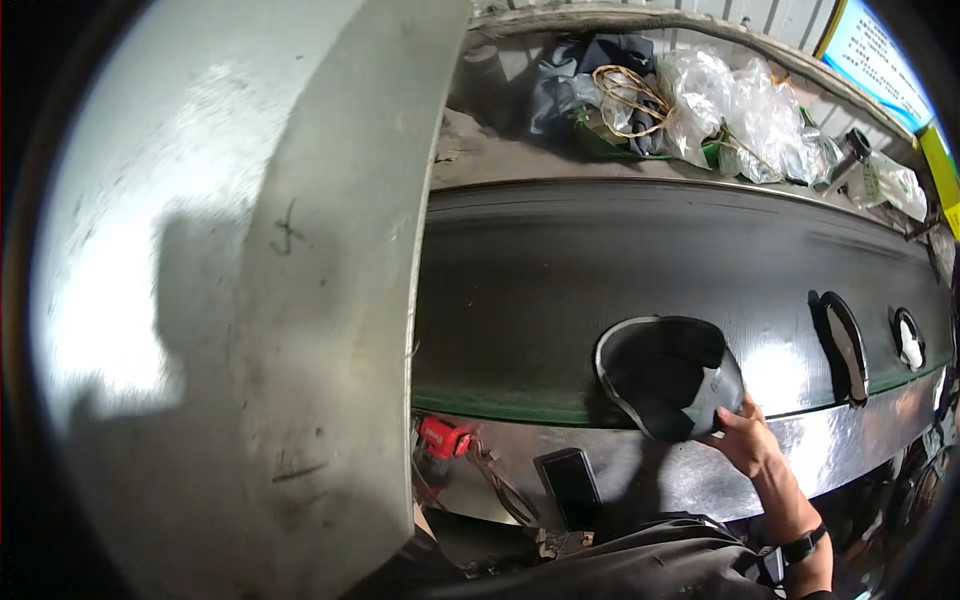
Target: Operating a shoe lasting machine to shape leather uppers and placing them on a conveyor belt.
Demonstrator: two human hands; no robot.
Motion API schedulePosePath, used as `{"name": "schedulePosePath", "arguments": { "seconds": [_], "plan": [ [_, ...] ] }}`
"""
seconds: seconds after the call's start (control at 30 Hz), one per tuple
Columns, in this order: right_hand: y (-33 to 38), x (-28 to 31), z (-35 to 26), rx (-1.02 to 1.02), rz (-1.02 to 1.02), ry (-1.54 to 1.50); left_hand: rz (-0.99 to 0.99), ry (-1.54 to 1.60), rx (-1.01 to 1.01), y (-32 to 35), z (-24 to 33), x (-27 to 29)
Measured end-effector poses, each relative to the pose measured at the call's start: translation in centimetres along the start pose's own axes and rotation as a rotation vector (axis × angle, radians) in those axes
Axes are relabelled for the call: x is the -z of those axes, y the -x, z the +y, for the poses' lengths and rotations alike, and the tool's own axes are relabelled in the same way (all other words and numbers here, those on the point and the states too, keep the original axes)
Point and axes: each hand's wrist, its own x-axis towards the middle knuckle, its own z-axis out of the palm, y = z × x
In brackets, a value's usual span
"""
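Observation:
My right hand (746,436) reaches up from the lower right, a dark watch on its wrist, and grips the near rim of a black curved shell-like piece (665,375) with a pale edge. The piece is tilted and rests at the near edge of a long dark conveyor belt (560,260). Further right on the belt lie a second black curved piece (846,345) and a smaller one with something white in it (908,340). My left hand is out of the picture.
A big grey concrete column (300,300) fills the left half. On the shiny metal ledge below the belt lie a black phone (570,486) and a red tool (441,438). Behind the belt are clear plastic bags (745,110), dark cloth and a coil of cord (630,95).

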Motion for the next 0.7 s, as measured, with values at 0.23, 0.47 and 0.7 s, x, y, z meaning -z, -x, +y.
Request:
{"name": "schedulePosePath", "arguments": {
  "seconds": [0.23, 0.47, 0.7],
  "plan": [
    [6.8, 7.9, 1.4, -0.063, 0.020, -0.277, 0.033, 0.108, 0.178, 4.8, -0.4, -0.7],
    [11.2, 13.6, 5.8, -0.033, 0.021, -0.167, -0.029, -0.167, -0.088, 18.3, 8.7, 5.6],
    [8.0, 25.7, 11.2, 0.472, 0.058, 0.774, -0.099, 0.172, -1.119, 41.4, 20.7, 11.8]
  ]
}}
